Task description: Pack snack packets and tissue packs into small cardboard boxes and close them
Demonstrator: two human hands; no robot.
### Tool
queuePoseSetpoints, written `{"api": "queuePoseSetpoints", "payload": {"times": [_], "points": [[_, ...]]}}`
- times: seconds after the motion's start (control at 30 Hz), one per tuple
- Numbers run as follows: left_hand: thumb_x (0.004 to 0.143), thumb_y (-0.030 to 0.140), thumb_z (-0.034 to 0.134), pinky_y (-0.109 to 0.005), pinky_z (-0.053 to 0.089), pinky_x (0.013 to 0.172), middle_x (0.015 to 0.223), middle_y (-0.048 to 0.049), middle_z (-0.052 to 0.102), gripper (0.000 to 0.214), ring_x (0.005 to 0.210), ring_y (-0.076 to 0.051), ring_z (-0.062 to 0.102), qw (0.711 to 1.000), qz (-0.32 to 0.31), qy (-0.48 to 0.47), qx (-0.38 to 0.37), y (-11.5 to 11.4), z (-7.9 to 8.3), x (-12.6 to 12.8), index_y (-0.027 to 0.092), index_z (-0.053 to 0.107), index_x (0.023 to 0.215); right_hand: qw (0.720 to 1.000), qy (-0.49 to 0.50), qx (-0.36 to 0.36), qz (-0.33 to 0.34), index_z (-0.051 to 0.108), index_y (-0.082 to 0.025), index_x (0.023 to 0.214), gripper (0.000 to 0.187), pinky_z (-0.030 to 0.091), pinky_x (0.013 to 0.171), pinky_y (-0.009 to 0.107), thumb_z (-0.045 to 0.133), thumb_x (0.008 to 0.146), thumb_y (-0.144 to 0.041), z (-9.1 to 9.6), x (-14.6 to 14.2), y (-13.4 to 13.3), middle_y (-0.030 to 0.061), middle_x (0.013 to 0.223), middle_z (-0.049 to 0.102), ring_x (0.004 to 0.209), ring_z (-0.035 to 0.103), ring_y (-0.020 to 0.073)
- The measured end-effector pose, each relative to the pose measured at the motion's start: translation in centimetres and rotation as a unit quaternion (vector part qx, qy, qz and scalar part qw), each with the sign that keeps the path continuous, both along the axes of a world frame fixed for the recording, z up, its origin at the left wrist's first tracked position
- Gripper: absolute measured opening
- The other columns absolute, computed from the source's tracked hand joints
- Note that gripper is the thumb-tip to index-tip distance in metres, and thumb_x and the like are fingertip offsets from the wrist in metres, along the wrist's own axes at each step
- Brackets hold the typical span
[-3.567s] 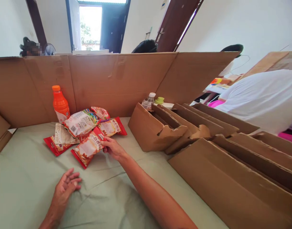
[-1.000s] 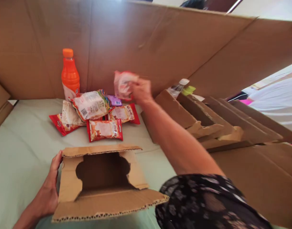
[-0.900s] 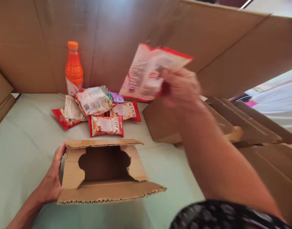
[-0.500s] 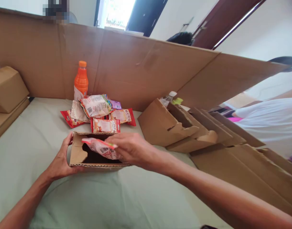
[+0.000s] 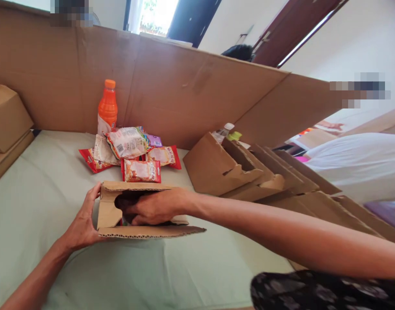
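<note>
My left hand (image 5: 84,221) is closed around the left end of a cardboard box (image 5: 132,233), fingers behind and thumb in front. The box's top is uncovered, with its flaps standing up. My right hand (image 5: 155,208) reaches down into the opening, its fingers bent and partly hidden. Beneath those fingers shows a small shiny piece of a snack packet (image 5: 125,222); most of it is out of sight. Just behind the box lies a red-and-white snack packet (image 5: 141,171), in front of a pile of other packets (image 5: 128,143).
An orange drink bottle (image 5: 107,107) stands behind the pile, against a tall cardboard partition (image 5: 184,94). Several cardboard boxes (image 5: 213,165) crowd the right side, one holding a white-capped bottle. More boxes (image 5: 8,120) sit at the left. Another person's white clothing (image 5: 355,161) shows beyond.
My right hand has gone down into the box with the snack packet, which was above the opening before. The box's front flap leans further out. My left hand keeps its hold.
</note>
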State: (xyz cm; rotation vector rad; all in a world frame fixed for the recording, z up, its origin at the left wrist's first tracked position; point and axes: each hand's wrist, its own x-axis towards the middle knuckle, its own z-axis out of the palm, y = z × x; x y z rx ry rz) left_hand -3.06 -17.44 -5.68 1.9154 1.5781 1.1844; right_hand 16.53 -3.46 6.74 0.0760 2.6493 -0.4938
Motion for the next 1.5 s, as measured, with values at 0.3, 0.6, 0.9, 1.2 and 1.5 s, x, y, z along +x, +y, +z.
{"api": "queuePoseSetpoints", "payload": {"times": [0.3,0.6,0.9,1.2,1.5], "points": [[0.088,0.072,0.056,-0.07,0.036,0.116,0.169,-0.0191,0.017,0.101,0.151,-0.046,0.031,0.999,0.039,0.005,0.029,-1.4,0.8,0.8,0.027,0.006,0.163,0.912,0.232,0.1,-0.323,0.074,-0.018,0.115,0.03,0.054,0.088,0.034,0.048,0.101,-0.023,2.7,8.2,10.0,0.0081,0.108,0.078,0.097,0.072,0.0198],[0.091,0.041,0.064,-0.048,0.024,0.128,0.125,-0.0098,0.071,0.05,0.13,-0.028,0.058,0.932,-0.154,0.308,0.116,0.5,12.1,4.8,0.015,0.058,0.134,0.942,0.136,0.124,-0.279,0.063,-0.01,0.132,0.068,0.041,0.106,0.052,0.085,0.069,-0.023,-8.2,-1.1,14.8,0.0224,0.126,0.07,0.12,0.062,0.0386],[0.078,0.034,0.072,-0.061,0.018,0.127,0.071,-0.0001,0.06,0.015,0.078,-0.024,0.059,0.909,-0.121,0.395,0.05,0.8,12.4,5.4,0.023,0.062,0.079,0.803,0.407,0.043,-0.433,0.063,-0.017,0.107,0.033,0.049,0.071,0.034,0.063,0.084,-0.04,-0.8,7.8,11.9,0.0073,0.095,0.07,0.083,0.064,0.0223],[0.067,0.012,0.065,-0.064,0.031,0.118,0.081,-0.0061,0.063,0.013,0.089,-0.03,0.061,0.88,0.006,0.467,0.087,-1.3,10.3,4.7,0.022,0.062,0.075,0.749,0.442,-0.39,-0.302,0.064,-0.021,0.082,0.047,0.056,0.068,0.031,0.085,0.066,-0.061,0.4,5.0,2.9,0.0004,0.079,0.069,0.073,0.063,0.0167],[0.078,0.001,0.055,-0.049,0.057,0.083,0.112,-0.0212,0.07,0.02,0.097,-0.034,0.064,0.841,0.026,0.53,0.103,-2.0,10.0,5.1,0.013,0.07,0.08,0.753,0.498,-0.324,-0.282,0.07,-0.02,0.086,0.034,0.056,0.073,0.03,0.083,0.077,-0.05,3.2,6.3,1.2,0.0007,0.083,0.07,0.078,0.065,0.0162]]}}
